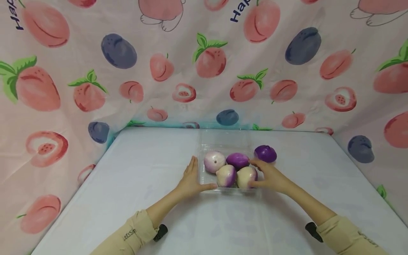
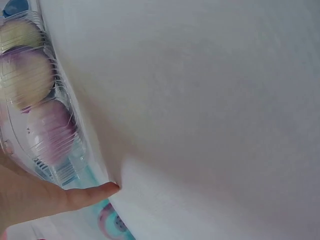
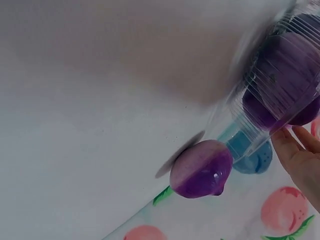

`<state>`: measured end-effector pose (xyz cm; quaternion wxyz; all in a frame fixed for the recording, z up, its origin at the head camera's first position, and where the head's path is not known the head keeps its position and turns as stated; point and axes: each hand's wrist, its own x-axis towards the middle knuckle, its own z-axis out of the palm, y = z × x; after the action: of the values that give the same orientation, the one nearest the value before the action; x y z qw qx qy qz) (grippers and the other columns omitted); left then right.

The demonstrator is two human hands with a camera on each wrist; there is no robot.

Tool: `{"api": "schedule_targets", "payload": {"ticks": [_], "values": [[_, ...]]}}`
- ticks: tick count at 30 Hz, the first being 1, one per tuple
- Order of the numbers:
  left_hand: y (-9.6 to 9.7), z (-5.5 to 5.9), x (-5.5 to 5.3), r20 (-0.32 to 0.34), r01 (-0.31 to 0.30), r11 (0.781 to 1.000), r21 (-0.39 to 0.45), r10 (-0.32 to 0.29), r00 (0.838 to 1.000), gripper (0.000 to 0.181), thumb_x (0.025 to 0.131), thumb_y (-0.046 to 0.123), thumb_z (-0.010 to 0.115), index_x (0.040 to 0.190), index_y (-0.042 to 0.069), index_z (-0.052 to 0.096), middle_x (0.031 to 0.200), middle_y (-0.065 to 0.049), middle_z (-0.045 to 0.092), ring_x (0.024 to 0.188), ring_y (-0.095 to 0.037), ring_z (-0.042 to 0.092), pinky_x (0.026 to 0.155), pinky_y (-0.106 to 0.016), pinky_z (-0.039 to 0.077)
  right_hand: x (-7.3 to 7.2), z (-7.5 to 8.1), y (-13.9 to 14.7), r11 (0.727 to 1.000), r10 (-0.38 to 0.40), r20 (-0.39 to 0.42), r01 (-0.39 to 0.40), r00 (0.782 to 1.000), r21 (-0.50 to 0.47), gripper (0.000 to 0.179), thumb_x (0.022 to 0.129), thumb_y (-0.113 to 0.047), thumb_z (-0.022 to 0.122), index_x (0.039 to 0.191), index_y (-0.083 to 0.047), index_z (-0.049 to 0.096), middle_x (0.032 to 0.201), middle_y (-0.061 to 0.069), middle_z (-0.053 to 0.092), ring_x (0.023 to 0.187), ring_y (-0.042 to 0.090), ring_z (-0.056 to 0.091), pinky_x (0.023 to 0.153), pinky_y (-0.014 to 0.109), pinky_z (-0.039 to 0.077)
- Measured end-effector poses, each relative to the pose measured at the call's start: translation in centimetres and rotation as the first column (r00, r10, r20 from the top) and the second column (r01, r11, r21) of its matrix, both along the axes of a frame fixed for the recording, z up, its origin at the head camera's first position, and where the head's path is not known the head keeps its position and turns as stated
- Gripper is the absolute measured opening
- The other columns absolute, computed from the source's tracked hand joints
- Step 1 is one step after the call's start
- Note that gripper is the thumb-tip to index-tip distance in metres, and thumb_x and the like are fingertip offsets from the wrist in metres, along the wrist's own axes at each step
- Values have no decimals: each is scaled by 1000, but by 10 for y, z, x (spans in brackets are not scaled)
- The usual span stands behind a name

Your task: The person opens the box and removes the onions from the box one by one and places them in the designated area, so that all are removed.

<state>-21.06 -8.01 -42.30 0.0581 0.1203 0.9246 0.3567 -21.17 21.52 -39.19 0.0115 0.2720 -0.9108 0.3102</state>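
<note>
A clear plastic clamshell box (image 1: 207, 180) lies on the table with its transparent lid (image 1: 224, 138) folded back. Several glossy purple-and-cream turnips sit inside, among them a pale one (image 1: 214, 162), a purple one (image 1: 238, 160) and a cream one (image 1: 246, 177). My left hand (image 1: 191, 180) flanks the box's left side, fingers extended and thumb at the front edge. At the right side my right hand (image 1: 269, 176) spreads its fingers and thumb, the fingertips right at the rim and overlapping the turnips. Another purple turnip (image 3: 202, 169) lies outside, behind the right hand.
The white tabletop (image 1: 153, 152) ends at a fruit-printed cloth backdrop (image 1: 178, 46) close behind the lid. That cloth also hangs along both sides. A black device (image 1: 160, 232) shows at the left wrist, and another black device (image 1: 313, 232) at the right.
</note>
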Motion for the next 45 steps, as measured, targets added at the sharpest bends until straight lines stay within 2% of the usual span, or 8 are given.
{"api": "schedule_targets", "payload": {"ticks": [10, 14, 15, 18, 22, 27, 38, 45], "values": [[0, 0, 0, 7, 3, 1000, 20, -3, 1000, 128, 67, 58, 77, 150, -3, 0, 158, -19, -3, 142, -46, 6, 113, -58, 17, 2, 4, -4, 993, 5, -65, 3, 998, 118, 69, 71, -26, 82, 122, 11, 54, 121, 27, 58, 116, 44, 52, 97, 56, 41], [0, 0, 0, 18, 7, 1000, 25, -7, 1000, 128, 68, 58, 77, 150, -3, 0, 158, -19, -4, 143, -45, 7, 113, -57, 19, 0, 5, -3, 992, 81, -102, -70, 992, 109, 66, 73, -29, 80, 120, 11, 55, 118, 27, 60, 112, 45, 54, 94, 57, 43], [0, 1, -1, 20, 8, 1000, 25, -8, 1000, 128, 68, 57, 77, 150, -3, -1, 158, -19, -5, 143, -44, 7, 113, -56, 19, -3, 3, -1, 989, 111, -123, -98, 986, 107, 65, 75, -31, 78, 120, 9, 55, 116, 25, 61, 111, 41, 56, 93, 52, 46], [0, 1, -2, 23, 12, 1000, 26, -13, 1000, 128, 68, 58, 76, 149, -3, -2, 158, -19, -6, 143, -42, 9, 114, -54, 22, -6, 5, 0, 986, 143, -111, -132, 983, 104, 62, 76, -33, 77, 118, 9, 57, 113, 23, 63, 106, 38, 58, 89, 50, 48], [0, 0, -3, 23, 19, 1000, 16, -19, 1000, 129, 69, 58, 76, 149, -4, -3, 158, -21, -6, 143, -42, 12, 113, -52, 24, -7, 13, -2, 989, 111, -4, -110, 994, 98, 59, 75, -30, 79, 116, 8, 59, 113, 21, 64, 106, 37, 59, 89, 53, 48], [0, -1, -3, 34, 9, 1000, 21, -10, 999, 129, 68, 57, 77, 149, -3, -3, 158, -19, -7, 143, -42, 12, 113, -52, 24, -13, 18, 1, 991, 90, 90, -98, 992, 92, 53, 77, -23, 78, 118, 6, 59, 116, 20, 63, 108, 36, 59, 89, 47, 51], [0, 0, -3, 39, 11, 999, 31, -12, 999, 128, 68, 55, 78, 149, -3, -3, 158, -19, -8, 143, -43, 11, 113, -53, 24, -26, 20, 13, 994, 91, 270, -103, 959, 32, 52, 83, -30, 73, 123, -2, 58, 126, 17, 59, 117, 34, 54, 96, 48, 47], [1, 0, -3, 35, 3, 999, 38, -5, 999, 128, 68, 55, 78, 149, -4, -2, 158, -20, -5, 142, -43, 13, 112, -54, 25, -29, 22, 19, 994, 111, 374, -106, 921, -34, 53, 85, -30, 70, 129, -4, 53, 131, 15, 55, 125, 34, 48, 104, 51, 39]]}}
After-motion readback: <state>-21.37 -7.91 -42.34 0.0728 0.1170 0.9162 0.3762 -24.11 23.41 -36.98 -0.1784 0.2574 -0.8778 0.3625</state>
